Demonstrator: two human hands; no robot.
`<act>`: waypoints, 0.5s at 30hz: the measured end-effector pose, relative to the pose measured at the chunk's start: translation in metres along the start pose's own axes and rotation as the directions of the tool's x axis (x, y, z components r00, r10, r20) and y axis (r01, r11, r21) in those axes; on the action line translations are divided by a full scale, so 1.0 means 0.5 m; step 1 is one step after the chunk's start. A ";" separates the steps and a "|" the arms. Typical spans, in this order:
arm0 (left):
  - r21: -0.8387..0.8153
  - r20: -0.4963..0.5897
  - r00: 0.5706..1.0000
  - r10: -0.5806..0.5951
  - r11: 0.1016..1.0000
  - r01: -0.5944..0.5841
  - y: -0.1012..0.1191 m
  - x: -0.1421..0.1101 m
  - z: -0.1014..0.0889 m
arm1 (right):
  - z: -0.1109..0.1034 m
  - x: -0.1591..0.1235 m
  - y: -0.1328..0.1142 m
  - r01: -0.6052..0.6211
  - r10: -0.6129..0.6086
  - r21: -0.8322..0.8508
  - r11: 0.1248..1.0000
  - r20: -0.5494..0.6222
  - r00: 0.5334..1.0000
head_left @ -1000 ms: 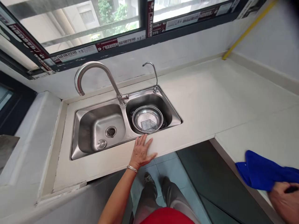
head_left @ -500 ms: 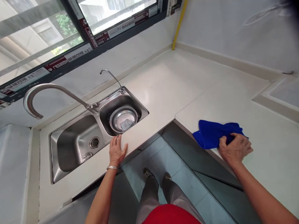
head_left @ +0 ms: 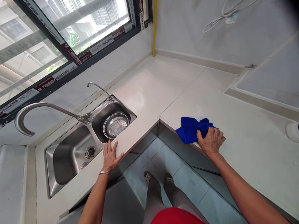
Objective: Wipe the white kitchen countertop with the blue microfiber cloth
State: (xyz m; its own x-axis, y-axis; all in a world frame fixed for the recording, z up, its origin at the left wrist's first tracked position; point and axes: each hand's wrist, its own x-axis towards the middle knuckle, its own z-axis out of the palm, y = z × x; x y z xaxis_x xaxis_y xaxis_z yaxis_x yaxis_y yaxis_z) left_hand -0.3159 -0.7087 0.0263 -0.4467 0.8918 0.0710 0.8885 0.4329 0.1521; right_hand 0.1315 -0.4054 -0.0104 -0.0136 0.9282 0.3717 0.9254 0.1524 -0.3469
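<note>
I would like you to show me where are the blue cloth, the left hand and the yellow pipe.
Blue cloth (head_left: 189, 130): head view, middle of its folded fabric.
Left hand (head_left: 110, 159): head view, back of the hand.
Yellow pipe (head_left: 154, 28): head view, middle of its visible length.

Left hand (head_left: 110, 158) has a silver-coloured bracelet (head_left: 104, 172) round the wrist, some sort of textured band but too small to make out properly. Right hand (head_left: 211, 141) is bare and so are both forearms (head_left: 243, 188). Top (head_left: 178, 217) is bright red, plain in the bit you can see. Trousers (head_left: 154, 196) are grey, and the shoes (head_left: 147, 177) mix dark and light, pattern's kinda too tiny to read tbh.
</note>
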 end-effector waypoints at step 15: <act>0.081 0.034 0.999 -0.011 0.997 0.008 0.006 -0.006 -0.019 | -0.067 -0.165 -0.154 -0.483 0.056 0.621 0.618 0.577 0.815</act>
State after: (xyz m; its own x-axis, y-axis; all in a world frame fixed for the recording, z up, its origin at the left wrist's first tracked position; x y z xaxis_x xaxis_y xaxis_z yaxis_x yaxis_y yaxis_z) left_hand -0.3131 -0.7113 0.0361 -0.4523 0.8911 0.0358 0.8906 0.4491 0.0722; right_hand 0.0740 -0.5052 0.0141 -0.1775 0.9606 -0.2139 0.3429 -0.1433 -0.9284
